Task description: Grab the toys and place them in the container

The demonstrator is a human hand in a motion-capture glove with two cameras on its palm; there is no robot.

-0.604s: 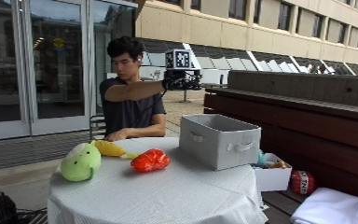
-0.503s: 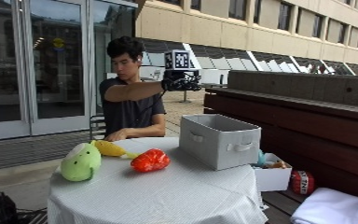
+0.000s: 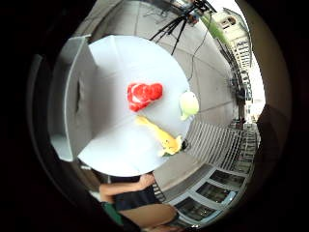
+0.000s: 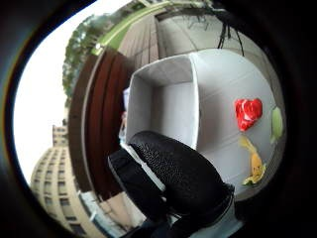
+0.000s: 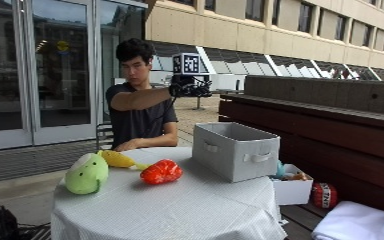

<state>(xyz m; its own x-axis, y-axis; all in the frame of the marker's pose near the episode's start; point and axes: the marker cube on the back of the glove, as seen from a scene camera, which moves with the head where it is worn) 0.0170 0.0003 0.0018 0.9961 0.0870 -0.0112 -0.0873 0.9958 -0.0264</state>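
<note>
Outside view: toys (image 5: 161, 171) well below raised hands (image 5: 191, 89)

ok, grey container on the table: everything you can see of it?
The container is a light grey rectangular bin that looks like fabric, with a strap handle on each of the two sides that show. It stands upright and open-topped on the white-clothed table, near the edge toward the wooden bench. The thumb side palm view shows it empty. The red toy lies apart from it. The gloved right hand hovers above, not touching it.
</note>
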